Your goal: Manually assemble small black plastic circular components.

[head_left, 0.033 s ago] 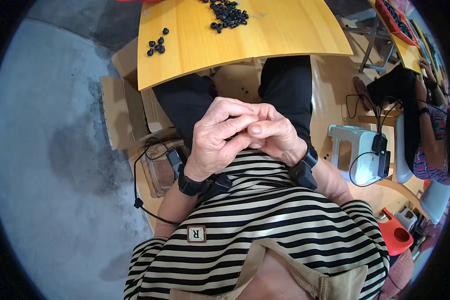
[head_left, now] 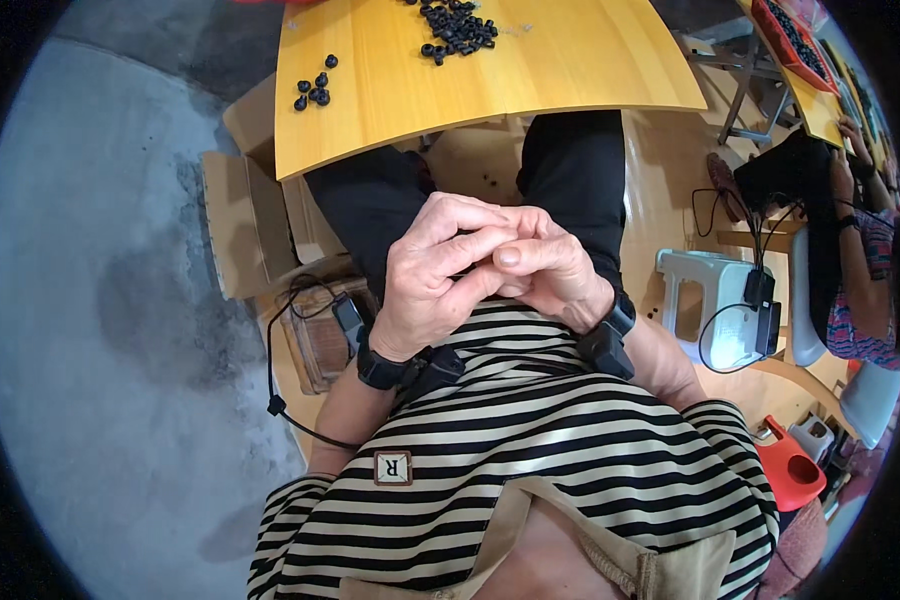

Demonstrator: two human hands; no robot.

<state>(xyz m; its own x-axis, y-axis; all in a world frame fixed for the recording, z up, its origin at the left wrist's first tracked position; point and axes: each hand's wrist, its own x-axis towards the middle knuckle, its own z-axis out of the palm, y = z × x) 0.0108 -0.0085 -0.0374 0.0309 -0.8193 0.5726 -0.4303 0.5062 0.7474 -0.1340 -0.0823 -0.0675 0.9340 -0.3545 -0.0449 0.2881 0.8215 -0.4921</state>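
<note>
In front of my striped shirt, my left hand (head_left: 440, 275) and my right hand (head_left: 555, 265) meet, fingertip to fingertip. Both are closed, with bent fingers and thumbs pressed inward. Whatever they may pinch between them is hidden by the fingers. Beyond them, on the yellow table (head_left: 550, 75), lies a pile of small black parts (head_left: 460, 32), rounded and knob-like. A smaller group of similar black knobs (head_left: 317, 95) sits near the table's left edge.
An open cardboard box (head_left: 240, 225) stands on the floor at left, under the table's corner. To the right are a white stool (head_left: 695, 265) with black cabled devices and a red plastic container (head_left: 790, 470). Another person (head_left: 865, 290) sits at a second table, far right.
</note>
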